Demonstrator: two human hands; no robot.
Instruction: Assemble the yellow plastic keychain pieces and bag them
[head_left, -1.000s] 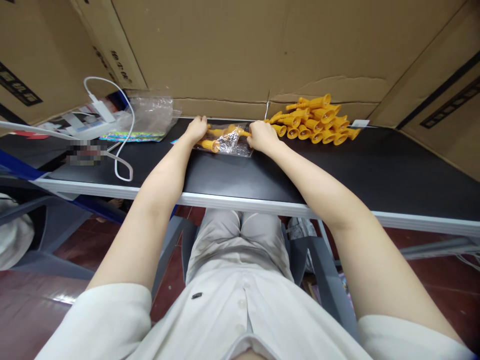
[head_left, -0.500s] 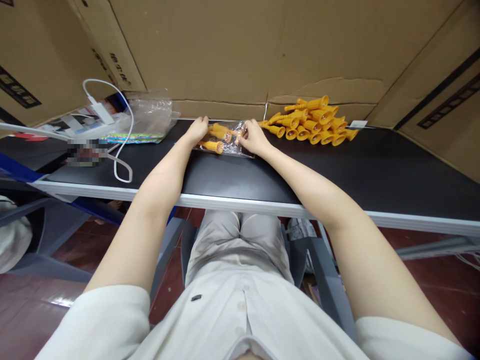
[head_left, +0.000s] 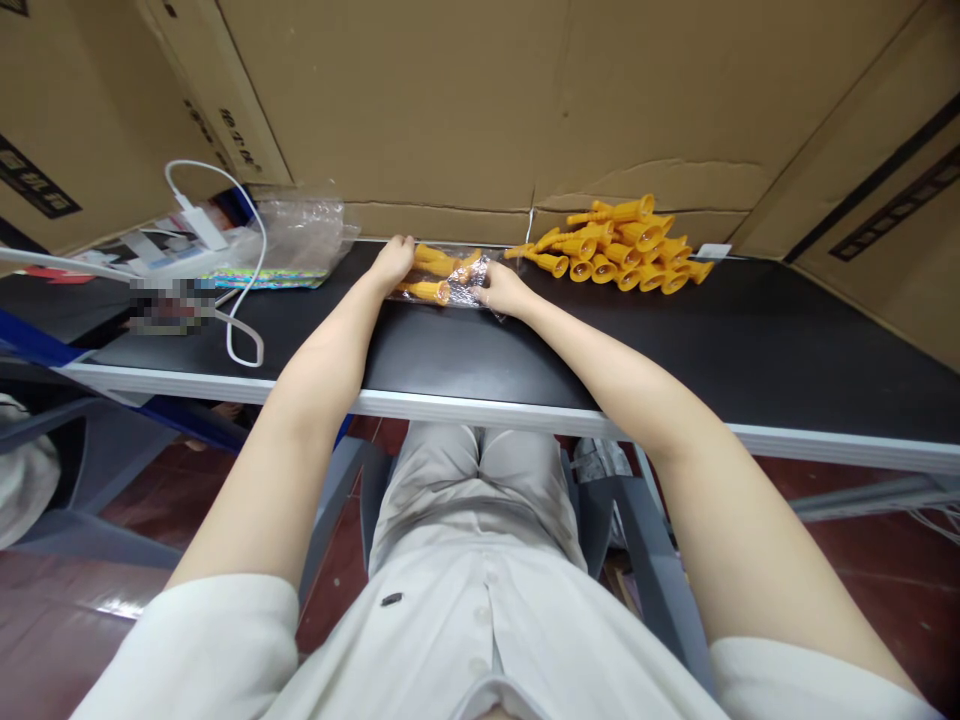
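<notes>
— Moving inward since a second ago, the right hand (head_left: 504, 290) is now sliding left along the clear bag (head_left: 448, 280), away from the orange pile (head_left: 619, 245) it was sitting beside.

— And the other one?

— Holding its post: the left hand (head_left: 394, 262) is resting on the bag's left end, fingers curled down onto the plastic. Whether it is pinching the film or only pressing it, I cannot tell from here.

— Where is the bag lying?

— Flat on the black table (head_left: 675, 340), near the far edge, just under the cardboard wall (head_left: 465, 110). Its long axis is running left to right, so each hand is sitting at one end and the bag is lying between them. Orange pieces (head_left: 433, 290) are showing inside it, lengthwise along the same line.

— Is the right hand gripping?

— Fingers are bunched together on the bag's right end, pressing or pinching the plastic there; the crumpled film is hiding the tips.

— Which hand is nearer the loose pile?

— The right one. The pile is lying further right of it, a little apart, toward the wall.
</notes>
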